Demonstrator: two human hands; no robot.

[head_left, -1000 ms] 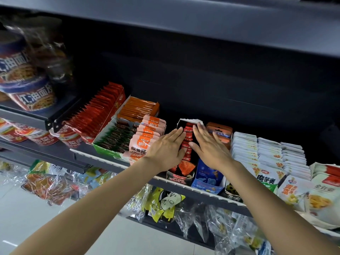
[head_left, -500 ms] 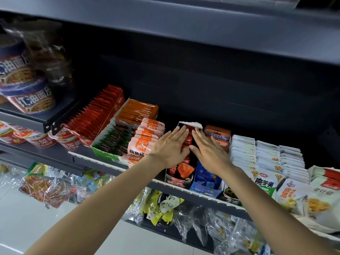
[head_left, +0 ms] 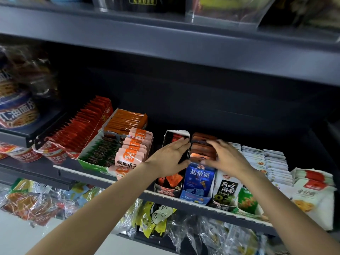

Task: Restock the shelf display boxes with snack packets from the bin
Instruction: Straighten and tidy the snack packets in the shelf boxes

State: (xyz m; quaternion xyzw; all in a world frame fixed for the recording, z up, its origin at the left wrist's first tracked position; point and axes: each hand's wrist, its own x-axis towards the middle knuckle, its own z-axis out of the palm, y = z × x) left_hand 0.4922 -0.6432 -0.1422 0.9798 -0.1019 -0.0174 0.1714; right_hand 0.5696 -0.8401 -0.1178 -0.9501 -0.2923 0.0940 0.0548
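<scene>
Snack packets (head_left: 203,150) stand on edge in a row inside the blue display box (head_left: 199,183), which sits at the front rail of the shelf (head_left: 217,208); I take that blue box as my landmark. The packets are dark brown-orange and run from its printed front panel back into the shelf, packed upright so each face shows and the row stays tidy. My right hand (head_left: 227,159) lies over the right side of that row, just behind the blue box's front panel, its fingers (head_left: 214,144) spread and lightly bent, pressing on the packet tops and gripping nothing I can make out. I judge this is to square the row and push it back. My left hand (head_left: 170,158) rests over the black-and-red display box (head_left: 168,183), which touches the blue box on its left; its fingers (head_left: 181,142) are nearly straight, laid flat along the wall between the two boxes, seemingly to hold that neighbour steady. To the right of the blue box stands a white kelp-snack box (head_left: 227,190), and beyond it rows of white packets (head_left: 261,159). No bin is in view.
</scene>
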